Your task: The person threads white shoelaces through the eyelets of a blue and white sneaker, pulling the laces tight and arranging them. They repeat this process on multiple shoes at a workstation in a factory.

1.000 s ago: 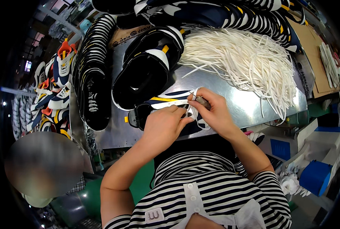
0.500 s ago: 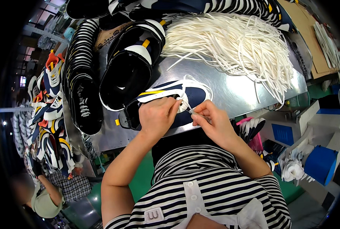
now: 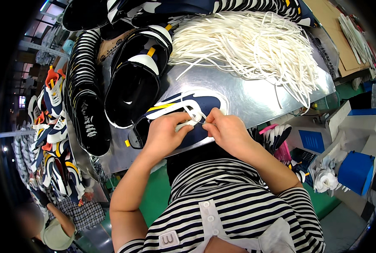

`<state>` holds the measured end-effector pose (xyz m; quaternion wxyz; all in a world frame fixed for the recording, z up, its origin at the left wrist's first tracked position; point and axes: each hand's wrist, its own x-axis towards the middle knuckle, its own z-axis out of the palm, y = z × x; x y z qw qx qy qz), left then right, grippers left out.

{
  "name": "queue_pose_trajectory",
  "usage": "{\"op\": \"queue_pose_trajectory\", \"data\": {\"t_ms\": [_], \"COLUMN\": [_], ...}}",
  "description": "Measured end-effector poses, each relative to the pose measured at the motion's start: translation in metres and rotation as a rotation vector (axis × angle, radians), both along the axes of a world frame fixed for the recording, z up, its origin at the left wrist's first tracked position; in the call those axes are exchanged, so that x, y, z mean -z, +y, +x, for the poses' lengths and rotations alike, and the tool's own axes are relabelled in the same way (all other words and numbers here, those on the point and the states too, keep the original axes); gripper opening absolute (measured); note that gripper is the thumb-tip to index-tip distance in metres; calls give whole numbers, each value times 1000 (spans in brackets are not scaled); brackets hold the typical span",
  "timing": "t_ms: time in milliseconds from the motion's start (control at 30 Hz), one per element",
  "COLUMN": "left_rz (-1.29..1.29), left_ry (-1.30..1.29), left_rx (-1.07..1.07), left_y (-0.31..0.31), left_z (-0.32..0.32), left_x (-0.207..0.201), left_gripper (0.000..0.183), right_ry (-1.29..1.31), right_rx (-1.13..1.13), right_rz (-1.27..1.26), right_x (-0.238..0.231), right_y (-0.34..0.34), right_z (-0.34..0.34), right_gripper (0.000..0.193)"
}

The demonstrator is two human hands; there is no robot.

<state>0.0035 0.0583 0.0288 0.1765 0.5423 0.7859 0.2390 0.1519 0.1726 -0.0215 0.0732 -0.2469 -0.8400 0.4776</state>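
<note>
A navy, white and yellow shoe upper lies on the metal table in front of me, its toe to the right. White shoelace loops over its middle. My left hand is closed at the lacing area, thumb and forefinger pinching the white shoelace. Fingertips pinched, my right hand is at the upper's right part, close to the left fingertips. Something thin and pale shows at its tips, too small to name. Both hands cover the near side of the upper.
A big heap of white shoelaces lies at the back of the metal table. Stacked uppers and dark open uppers stand on the left. A rack of shoes and another person are farther left; blue-and-white bins stand right.
My right hand has moved left and slightly up, turning its fingertips toward the left hand. My left hand has shifted slightly left and down. The lace loop now lies more over the upper's middle.
</note>
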Motion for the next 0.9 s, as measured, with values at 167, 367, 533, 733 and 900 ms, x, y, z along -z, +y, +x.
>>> {"op": "queue_pose_trajectory", "data": {"t_ms": [167,367,533,733,900], "left_rz": [113,208,400,405,470], "left_ry": [120,396,613,639,519], "left_rx": [105,211,354,281,242], "left_y": [-6,-22,-54,-60,-46], "left_z": [14,15,8,-6,-12], "left_x": [-3,-6,-5,-10,-8], "left_gripper": [24,25,25,26,27], "right_ry": [41,64,318,33,227], "right_rx": [63,-35,105,219,154], "right_rz": [131,43,-310,-326,-191], "right_x": [3,-6,-53,-52,-47], "right_y": [-19,-10,40,59,44], "right_z": [-18,2,29,11,24], "right_gripper": [23,24,32,25,34]}}
